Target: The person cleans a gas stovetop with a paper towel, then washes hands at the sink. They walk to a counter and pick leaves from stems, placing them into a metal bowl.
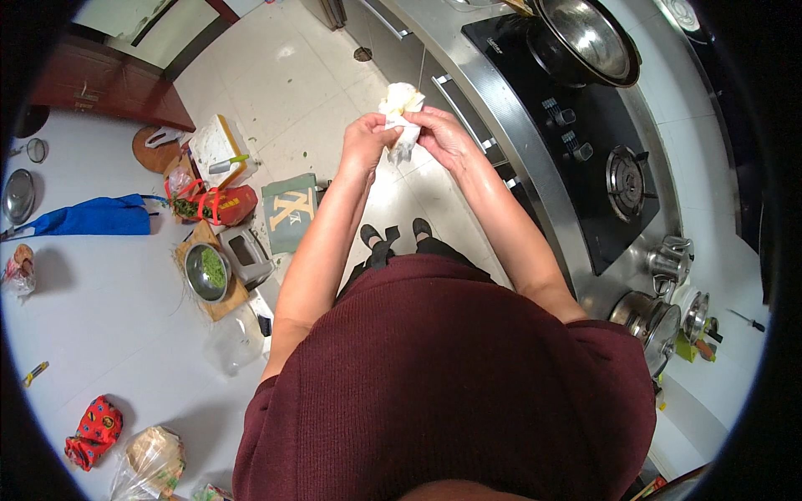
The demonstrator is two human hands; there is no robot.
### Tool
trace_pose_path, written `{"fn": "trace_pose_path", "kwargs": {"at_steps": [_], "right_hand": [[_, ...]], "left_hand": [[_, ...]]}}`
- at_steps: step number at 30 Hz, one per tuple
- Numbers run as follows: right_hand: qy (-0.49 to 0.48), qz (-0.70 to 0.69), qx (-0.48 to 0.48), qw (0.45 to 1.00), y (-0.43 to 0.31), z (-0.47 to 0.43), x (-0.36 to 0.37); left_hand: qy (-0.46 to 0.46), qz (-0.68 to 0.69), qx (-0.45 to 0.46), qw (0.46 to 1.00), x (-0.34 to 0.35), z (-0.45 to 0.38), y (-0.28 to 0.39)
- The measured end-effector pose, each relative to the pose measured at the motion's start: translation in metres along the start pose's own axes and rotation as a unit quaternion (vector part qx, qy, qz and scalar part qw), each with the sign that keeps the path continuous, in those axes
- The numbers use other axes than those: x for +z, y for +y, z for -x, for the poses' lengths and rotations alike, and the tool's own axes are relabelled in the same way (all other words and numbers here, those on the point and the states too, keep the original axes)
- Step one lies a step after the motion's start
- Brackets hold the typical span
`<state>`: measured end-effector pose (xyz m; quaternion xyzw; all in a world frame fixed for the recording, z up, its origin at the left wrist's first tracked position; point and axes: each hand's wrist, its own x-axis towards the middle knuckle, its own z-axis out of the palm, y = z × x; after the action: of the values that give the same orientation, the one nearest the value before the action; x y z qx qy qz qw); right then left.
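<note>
Between my two hands is a crumpled white tissue or thin wrapper [404, 116] with yellowish spots, held up over the tiled floor. My left hand [365, 143] pinches its left side between thumb and fingers. From the right, my right hand [442, 136] grips the other side, its thumb near the tip of my left thumb. Part of the white piece hangs below the fingers, and its upper end is bunched. What may be inside its folds cannot be seen.
Along the right runs a steel counter [526, 119] with a black gas hob [589, 232], a wok [589, 37] and a lidded pot [651, 325]. At left are a steel bowl of chopped greens [207, 272], a cleaver [227, 165] on a white board [216, 141], and a grey-green mat [290, 213].
</note>
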<state>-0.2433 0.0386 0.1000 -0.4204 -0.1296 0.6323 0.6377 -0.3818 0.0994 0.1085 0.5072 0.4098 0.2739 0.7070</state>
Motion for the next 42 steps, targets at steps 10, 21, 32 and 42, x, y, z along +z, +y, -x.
{"fn": "trace_pose_path", "kwargs": {"at_steps": [10, 21, 32, 42], "right_hand": [[0.118, -0.047, -0.127, 0.984, -0.002, -0.005, 0.008], [0.129, 0.413, -0.238, 0.870, 0.000, 0.011, 0.025], [0.048, 0.210, -0.119, 0.969, -0.004, 0.030, 0.016], [0.120, 0.175, -0.152, 0.965, -0.002, 0.035, 0.018]], "left_hand": [[0.038, 0.053, -0.051, 0.997, 0.047, 0.045, -0.023], [0.157, 0.072, 0.023, 0.985, 0.028, 0.009, -0.011], [0.035, 0.127, -0.055, 0.990, 0.005, -0.004, -0.009], [-0.079, 0.026, 0.061, 0.995, 0.005, -0.019, -0.006]]}}
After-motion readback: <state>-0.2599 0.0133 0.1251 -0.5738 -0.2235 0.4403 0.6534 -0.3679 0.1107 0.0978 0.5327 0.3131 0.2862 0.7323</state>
